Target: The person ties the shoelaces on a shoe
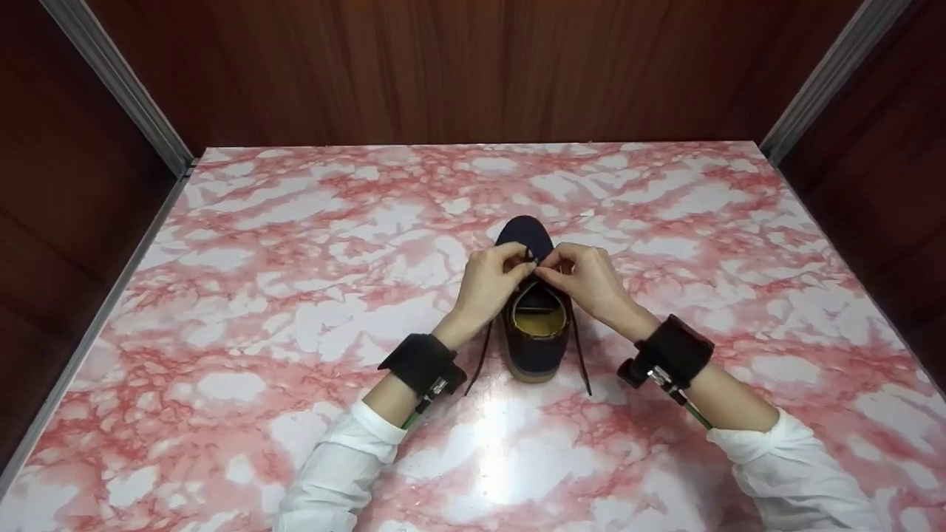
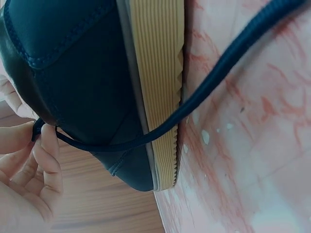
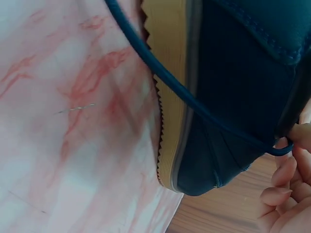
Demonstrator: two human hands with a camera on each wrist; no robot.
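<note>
A dark navy shoe (image 1: 536,355) with a tan ribbed sole (image 2: 158,73) stands upright on the table, its toe pointing away from me. Over its lacing area both hands meet. My left hand (image 1: 488,284) pinches the dark shoelace (image 2: 194,99) between thumb and finger, on the shoe's left side. From the other side my right hand (image 1: 591,281) pinches the lace too, near the top of the opening. One loose lace end (image 1: 582,358) hangs down to the right of the shoe, another to the left. The fingers hide the knot area and eyelets.
The table (image 1: 295,325) has a red and white marbled top. Dark wood panels (image 1: 473,74) enclose it at the back and both sides, with grey metal strips (image 1: 122,81) at the corners. Black camera bands (image 1: 676,351) sit on both wrists.
</note>
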